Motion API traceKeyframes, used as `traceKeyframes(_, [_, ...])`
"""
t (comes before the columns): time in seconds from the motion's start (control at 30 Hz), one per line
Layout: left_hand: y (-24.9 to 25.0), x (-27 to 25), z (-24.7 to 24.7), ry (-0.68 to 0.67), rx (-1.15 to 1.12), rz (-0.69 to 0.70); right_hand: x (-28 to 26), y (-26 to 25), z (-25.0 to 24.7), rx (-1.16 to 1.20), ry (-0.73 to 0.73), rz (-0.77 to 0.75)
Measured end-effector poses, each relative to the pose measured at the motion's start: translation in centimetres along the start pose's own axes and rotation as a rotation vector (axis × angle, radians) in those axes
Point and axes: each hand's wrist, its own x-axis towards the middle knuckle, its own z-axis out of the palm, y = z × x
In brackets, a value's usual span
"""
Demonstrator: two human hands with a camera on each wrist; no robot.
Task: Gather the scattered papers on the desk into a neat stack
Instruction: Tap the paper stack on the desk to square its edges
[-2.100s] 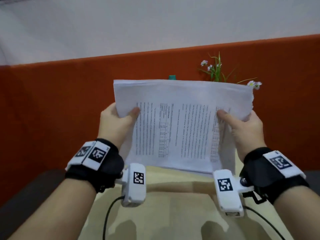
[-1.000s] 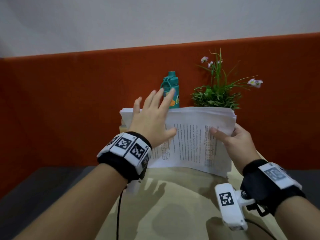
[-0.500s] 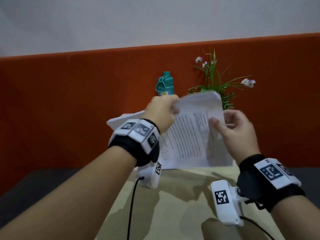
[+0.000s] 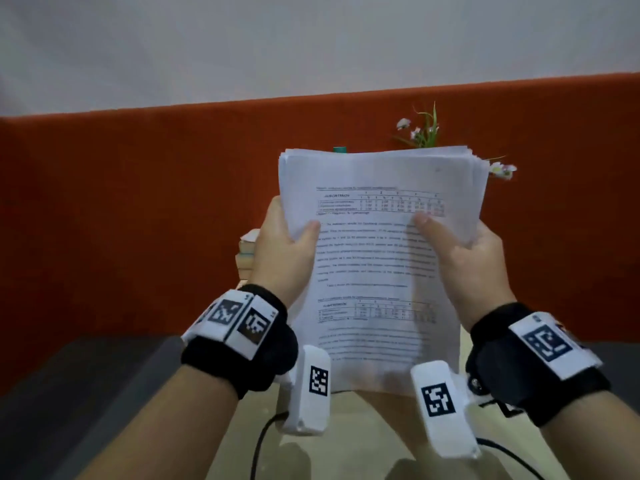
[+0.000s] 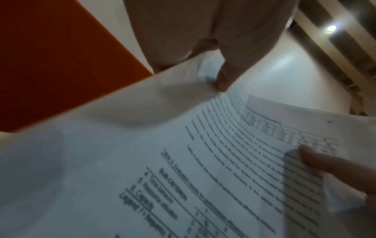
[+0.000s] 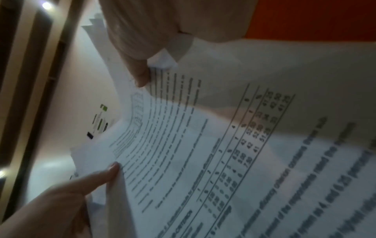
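A stack of printed papers (image 4: 381, 265) stands upright in portrait, text facing me, above the beige desk (image 4: 311, 448). My left hand (image 4: 284, 244) grips its left edge, thumb on the front page. My right hand (image 4: 467, 258) grips the right edge the same way. The top edges are slightly uneven at the right corner. In the left wrist view my left thumb (image 5: 223, 80) presses the papers (image 5: 142, 161); in the right wrist view my right thumb (image 6: 140, 75) pinches the papers (image 6: 203, 153). The wrist cameras hide the stack's bottom edge, so I cannot tell whether it touches the desk.
A pile of books (image 4: 247, 252) lies behind my left hand against the orange partition (image 4: 138, 220). A teal bottle cap (image 4: 340, 149) and a flowering plant (image 4: 420, 131) peek over the papers. Dark surfaces flank the desk on both sides.
The stack was held in landscape, then lowered with my left hand flat on it, then turned. Now it is raised upright in portrait, with both hands gripping its sides.
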Motion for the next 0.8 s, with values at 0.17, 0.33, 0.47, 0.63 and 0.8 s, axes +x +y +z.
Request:
traceKeyframes(0.17, [1.2, 0.5, -0.2, 0.185, -0.006, 0.127, 0.7, -2.3, 0.7, -0.132, 0.081, -0.222])
traceKeyframes(0.33, [1.5, 0.6, -0.7, 0.155, 0.168, 0.319, 1.0, -3.1, 0.6, -0.277, 0.014, -0.396])
traceKeyframes(0.47, [1.5, 1.3, -1.1, 0.156, 0.254, 0.376, 1.2, -3.5, 0.5, -0.341, -0.025, -0.443])
traceKeyframes(0.63, [2.1, 1.7, -1.5, 0.125, 0.389, 0.442, 1.5, -4.2, 0.5, -0.613, 0.022, -0.572])
traceKeyframes(0.8, [2.4, 1.9, -1.8, 0.097, 0.472, 0.459, 1.7, -4.9, 0.7, -0.731, 0.012, -0.590])
